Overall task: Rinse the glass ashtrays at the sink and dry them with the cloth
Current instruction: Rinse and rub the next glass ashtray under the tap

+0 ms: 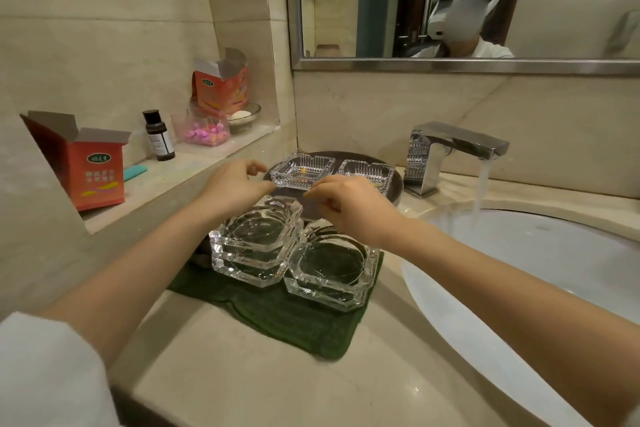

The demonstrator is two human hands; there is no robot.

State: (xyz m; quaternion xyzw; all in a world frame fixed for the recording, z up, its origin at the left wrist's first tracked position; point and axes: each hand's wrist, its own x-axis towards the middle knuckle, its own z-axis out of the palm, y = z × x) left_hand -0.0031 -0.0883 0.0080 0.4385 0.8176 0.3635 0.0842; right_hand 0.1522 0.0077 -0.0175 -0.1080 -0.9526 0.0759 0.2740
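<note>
Head view: both hands reach forward over the desk (214,357) to the ribbed ashtray (302,170) on the dark tray (397,189). The left hand (231,186) pinches its near left corner with thumb and fingers; the right hand (346,202) grasps its near right edge, fingers curled, though the exact contact is partly hidden by the knuckles. A second ribbed ashtray (366,173) sits just beside it to the right, on the same tray. Nearer the person, four thick ashtrays stand in two stacks (294,246) on the green cloth (277,315), directly under the forearms. The sink (519,253) lies to the right, with the tap (453,146) running. I judge the coming move to be a lift and a carry rightward to the water, passing over the second ashtray or the stacks, with the right hand on the side nearer the stream.
</note>
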